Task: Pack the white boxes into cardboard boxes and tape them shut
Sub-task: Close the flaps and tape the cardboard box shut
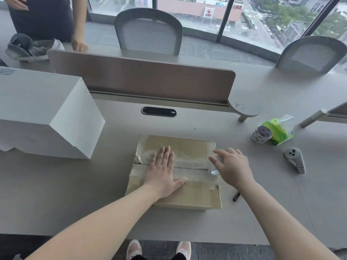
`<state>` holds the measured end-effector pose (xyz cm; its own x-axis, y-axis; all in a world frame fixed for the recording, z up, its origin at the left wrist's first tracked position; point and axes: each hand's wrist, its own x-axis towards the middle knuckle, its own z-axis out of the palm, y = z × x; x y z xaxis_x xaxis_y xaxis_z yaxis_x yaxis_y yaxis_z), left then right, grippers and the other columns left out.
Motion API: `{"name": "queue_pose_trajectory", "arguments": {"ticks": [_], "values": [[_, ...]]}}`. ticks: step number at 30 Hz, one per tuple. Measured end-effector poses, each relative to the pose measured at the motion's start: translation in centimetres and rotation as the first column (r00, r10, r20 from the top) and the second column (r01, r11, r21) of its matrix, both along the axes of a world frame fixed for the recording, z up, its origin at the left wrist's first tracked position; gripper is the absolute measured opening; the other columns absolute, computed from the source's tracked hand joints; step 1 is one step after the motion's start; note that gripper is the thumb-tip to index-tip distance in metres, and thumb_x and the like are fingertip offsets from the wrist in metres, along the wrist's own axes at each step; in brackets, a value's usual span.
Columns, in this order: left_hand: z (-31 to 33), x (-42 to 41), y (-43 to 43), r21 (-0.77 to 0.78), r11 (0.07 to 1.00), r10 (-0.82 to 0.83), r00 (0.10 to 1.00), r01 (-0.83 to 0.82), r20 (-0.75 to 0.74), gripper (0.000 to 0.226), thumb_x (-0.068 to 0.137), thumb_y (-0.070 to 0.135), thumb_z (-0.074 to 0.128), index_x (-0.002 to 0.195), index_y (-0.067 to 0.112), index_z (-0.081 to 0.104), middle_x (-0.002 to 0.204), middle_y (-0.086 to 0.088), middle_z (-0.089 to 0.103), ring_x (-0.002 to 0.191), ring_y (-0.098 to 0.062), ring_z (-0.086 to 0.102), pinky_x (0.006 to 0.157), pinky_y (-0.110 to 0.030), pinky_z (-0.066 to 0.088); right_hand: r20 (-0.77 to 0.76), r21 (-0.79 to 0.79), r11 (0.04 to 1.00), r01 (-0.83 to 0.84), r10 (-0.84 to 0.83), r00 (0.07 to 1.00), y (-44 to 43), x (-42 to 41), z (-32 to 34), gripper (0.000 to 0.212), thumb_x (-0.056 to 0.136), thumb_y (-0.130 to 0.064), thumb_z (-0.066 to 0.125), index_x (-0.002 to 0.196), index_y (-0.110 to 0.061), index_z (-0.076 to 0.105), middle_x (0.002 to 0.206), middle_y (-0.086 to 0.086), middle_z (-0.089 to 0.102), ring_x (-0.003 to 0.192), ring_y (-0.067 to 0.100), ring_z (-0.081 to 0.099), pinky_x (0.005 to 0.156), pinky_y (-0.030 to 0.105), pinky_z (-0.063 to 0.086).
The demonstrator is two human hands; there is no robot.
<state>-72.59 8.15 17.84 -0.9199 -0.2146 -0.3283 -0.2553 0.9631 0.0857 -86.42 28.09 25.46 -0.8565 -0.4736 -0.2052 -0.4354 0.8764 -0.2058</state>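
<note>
One cardboard box [197, 192], seam taped, sits mid-desk [75, 194]; one white box [37, 113] stands apart to its left; one tape roll [261, 134] lies well right. Left hand [162, 171] lies flat on the cardboard top, fingers [166, 154] straight and close together. Right hand [233, 166] is over the box's right edge, fingers loosely spread, holding nothing.

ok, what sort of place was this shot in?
Most likely a high-rise office: a long desk with a divider screen, mesh chairs on the far side, and tall windows looking down on streets and buildings.
</note>
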Motion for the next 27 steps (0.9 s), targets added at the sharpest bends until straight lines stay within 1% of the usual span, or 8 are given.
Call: {"name": "queue_pose_trajectory", "arguments": {"ticks": [6, 8, 11, 13, 17, 22, 24, 27], "values": [[0.9, -1.8, 2.3, 0.099, 0.995, 0.007, 1.0, -0.005, -0.025, 0.115, 0.078, 0.09, 0.014, 0.156, 0.009, -0.011, 0.16, -0.013, -0.026, 0.147, -0.025, -0.028, 0.122, -0.048, -0.01, 0.31, -0.368, 0.888, 0.277, -0.164, 0.937, 1.1, -0.8, -0.4, 0.032, 0.092, -0.049, 0.06, 0.094, -0.017, 0.063, 0.092, 0.0, 0.062, 0.088, 0.02, 0.057, 0.07, 0.031, 0.038], [0.9, -2.4, 3.1, 0.089, 0.996, 0.004, 1.0, -0.002, -0.024, 0.115, 0.079, 0.09, 0.013, 0.156, 0.009, -0.012, 0.16, -0.01, -0.028, 0.147, -0.023, -0.029, 0.121, -0.049, -0.01, 0.286, -0.337, 0.909, 0.244, -0.148, 0.947, 1.2, -0.8, -0.5, 0.037, 0.091, -0.053, 0.06, 0.085, -0.016, 0.062, 0.083, 0.001, 0.061, 0.082, 0.022, 0.057, 0.069, 0.033, 0.039], [0.6, -2.4, 3.4, 0.033, 0.999, 0.006, 1.0, -0.005, -0.02, 0.112, 0.081, 0.088, 0.011, 0.155, 0.009, -0.016, 0.158, -0.01, -0.032, 0.145, -0.023, -0.032, 0.121, -0.051, -0.011, -0.065, -0.071, 0.997, 0.012, -0.017, 0.998, 1.7, -1.1, -0.8, 0.039, 0.092, -0.059, 0.052, 0.083, -0.024, 0.066, 0.082, -0.006, 0.058, 0.09, 0.019, 0.054, 0.083, 0.033, 0.031], [0.5, -2.4, 3.6, 0.016, 1.0, 0.008, 1.0, -0.008, -0.013, 0.111, 0.081, 0.087, 0.011, 0.154, 0.009, -0.018, 0.157, -0.01, -0.034, 0.145, -0.024, -0.034, 0.12, -0.051, -0.013, -0.144, 0.051, 0.998, -0.026, 0.033, 0.989, 2.1, -1.2, -1.0, 0.039, 0.093, -0.062, 0.047, 0.088, -0.03, 0.069, 0.087, -0.007, 0.058, 0.097, 0.018, 0.052, 0.087, 0.033, 0.028], [0.9, -2.8, 4.1, 0.018, 0.999, 0.04, 0.999, -0.04, 0.011, 0.114, 0.079, 0.09, 0.011, 0.155, 0.008, -0.017, 0.157, -0.013, -0.033, 0.145, -0.027, -0.033, 0.12, -0.052, -0.012, 0.06, -0.047, 0.996, 0.07, -0.068, 0.996, 3.4, -1.8, -2.2, 0.039, 0.094, -0.06, 0.049, 0.107, -0.028, 0.067, 0.102, -0.004, 0.057, 0.11, 0.021, 0.049, 0.09, 0.035, 0.033], [1.5, -4.4, 6.4, 0.063, 0.998, 0.021, 1.0, -0.022, 0.011, 0.118, 0.077, 0.091, 0.016, 0.156, 0.008, -0.012, 0.159, -0.015, -0.028, 0.147, -0.027, -0.029, 0.121, -0.05, -0.013, 0.296, -0.336, 0.91, 0.245, -0.145, 0.944, 4.8, -2.6, -2.6, 0.035, 0.087, -0.055, 0.065, 0.086, -0.02, 0.06, 0.089, -0.006, 0.054, 0.095, 0.019, 0.051, 0.072, 0.029, 0.034], [1.3, -5.0, 7.2, 0.054, 0.998, 0.018, 1.0, -0.018, 0.003, 0.115, 0.079, 0.09, 0.015, 0.156, 0.009, -0.014, 0.159, -0.01, -0.03, 0.146, -0.023, -0.031, 0.12, -0.05, -0.014, 0.303, -0.343, 0.906, 0.248, -0.144, 0.942, 4.8, -2.8, -2.8, 0.042, 0.086, -0.056, 0.066, 0.077, -0.016, 0.056, 0.083, -0.004, 0.052, 0.088, 0.02, 0.05, 0.065, 0.029, 0.034], [0.8, -4.9, 7.5, -0.004, 1.0, 0.01, 1.0, -0.01, 0.012, 0.113, 0.08, 0.089, 0.011, 0.154, 0.009, -0.02, 0.156, -0.009, -0.036, 0.144, -0.023, -0.035, 0.119, -0.051, -0.015, 0.149, -0.172, 0.978, 0.115, -0.089, 0.985, 4.4, -2.9, -3.3, 0.044, 0.087, -0.063, 0.058, 0.076, -0.021, 0.052, 0.084, -0.005, 0.051, 0.092, 0.021, 0.047, 0.076, 0.034, 0.038]]}}
